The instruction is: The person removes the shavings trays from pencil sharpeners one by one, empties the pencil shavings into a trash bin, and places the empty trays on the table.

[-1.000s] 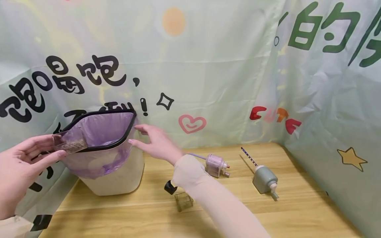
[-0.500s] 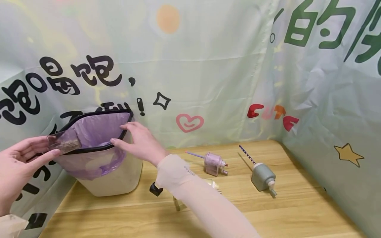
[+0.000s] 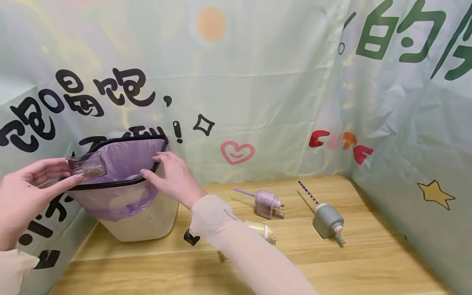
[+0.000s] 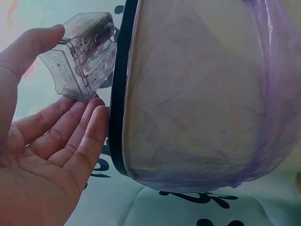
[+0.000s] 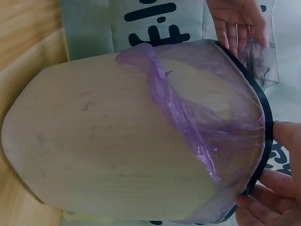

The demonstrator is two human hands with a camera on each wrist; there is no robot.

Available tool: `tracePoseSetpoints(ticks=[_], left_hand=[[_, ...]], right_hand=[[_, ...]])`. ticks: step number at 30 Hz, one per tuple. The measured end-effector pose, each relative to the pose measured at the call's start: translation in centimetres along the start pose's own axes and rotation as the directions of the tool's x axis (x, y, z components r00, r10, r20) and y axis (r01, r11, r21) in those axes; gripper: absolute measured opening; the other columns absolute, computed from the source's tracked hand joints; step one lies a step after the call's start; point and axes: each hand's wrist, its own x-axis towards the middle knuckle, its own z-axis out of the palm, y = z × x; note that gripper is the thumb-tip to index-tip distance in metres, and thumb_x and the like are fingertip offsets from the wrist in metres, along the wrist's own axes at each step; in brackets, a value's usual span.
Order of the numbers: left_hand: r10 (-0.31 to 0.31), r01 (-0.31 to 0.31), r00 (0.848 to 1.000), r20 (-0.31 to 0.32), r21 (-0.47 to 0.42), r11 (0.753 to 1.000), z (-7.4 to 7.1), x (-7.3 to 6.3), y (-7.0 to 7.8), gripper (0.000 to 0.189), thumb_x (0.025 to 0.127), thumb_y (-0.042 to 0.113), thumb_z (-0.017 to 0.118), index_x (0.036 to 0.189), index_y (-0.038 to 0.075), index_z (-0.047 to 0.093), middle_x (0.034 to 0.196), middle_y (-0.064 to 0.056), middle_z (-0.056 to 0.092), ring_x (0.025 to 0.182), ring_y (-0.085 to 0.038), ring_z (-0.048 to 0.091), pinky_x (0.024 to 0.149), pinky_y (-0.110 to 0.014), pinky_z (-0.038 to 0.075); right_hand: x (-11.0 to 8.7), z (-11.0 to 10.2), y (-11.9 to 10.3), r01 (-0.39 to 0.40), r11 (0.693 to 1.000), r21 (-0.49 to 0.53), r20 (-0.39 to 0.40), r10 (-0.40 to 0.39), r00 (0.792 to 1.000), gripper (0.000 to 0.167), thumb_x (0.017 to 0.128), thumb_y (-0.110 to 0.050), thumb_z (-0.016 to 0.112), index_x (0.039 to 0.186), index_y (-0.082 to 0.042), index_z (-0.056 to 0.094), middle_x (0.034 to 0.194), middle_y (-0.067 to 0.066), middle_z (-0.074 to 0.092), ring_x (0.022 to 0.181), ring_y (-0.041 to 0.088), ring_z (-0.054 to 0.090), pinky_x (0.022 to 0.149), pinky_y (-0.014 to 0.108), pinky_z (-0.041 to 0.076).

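Observation:
Between its thumb and fingertips my left hand (image 3: 31, 194) pinches a clear plastic shavings drawer (image 3: 88, 166), with brownish pencil shavings inside. The drawer is tilted over the near left part of the rim of a cream trash can (image 3: 147, 221) lined with a purple bag (image 3: 118, 159). In the left wrist view, the drawer (image 4: 84, 54) is beside the black rim (image 4: 121, 94). My right hand (image 3: 175, 178) grips the can's right rim; in the right wrist view its thumb (image 5: 284, 134) and curled fingers (image 5: 273, 197) are at the black rim.
On the wooden table (image 3: 350, 270) stand a pink crank pencil sharpener (image 3: 265, 203) and a grey one (image 3: 327, 221), each with a pencil in it. A yellow sharpener (image 3: 256, 227) is partly behind my right sleeve. A printed cloth (image 3: 273, 102) hangs behind and at the sides.
My right hand has moved left onto the trash can's rim and taken hold of it. My left hand has raised the drawer slightly at the rim. The yellow sharpener has come into view.

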Motion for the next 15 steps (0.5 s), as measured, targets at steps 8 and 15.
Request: tracePoseSetpoints(ticks=[8, 15], left_hand=[[-0.039, 0.019, 0.996, 0.083, 0.239, 0.971, 0.6, 1.3, 0.4, 0.054, 0.091, 0.032, 0.089, 0.136, 0.017, 0.064, 0.102, 0.049, 0.061, 0.086, 0.026, 0.063, 0.065, -0.003, 0.051], [0.01, -0.05, 0.994, 0.106, 0.383, 0.922, 1.3, 2.4, 1.0, 0.067, 0.085, 0.043, 0.093, 0.137, 0.012, 0.065, 0.088, 0.048, 0.059, 0.076, 0.028, 0.059, 0.059, -0.005, 0.049]], right_hand=[[-0.1, 0.1, 0.2, -0.007, 1.0, 0.03, -0.023, 0.008, 1.0, 0.055, 0.105, -0.05, 0.066, 0.145, -0.012, 0.063, 0.158, 0.003, 0.059, 0.149, 0.02, 0.054, 0.125, 0.026, 0.043], [0.0, 0.2, 0.4, 0.004, 1.0, 0.027, -0.028, -0.003, 1.0, 0.055, 0.104, -0.051, 0.067, 0.142, -0.012, 0.064, 0.155, 0.001, 0.062, 0.147, 0.017, 0.056, 0.123, 0.024, 0.044]])
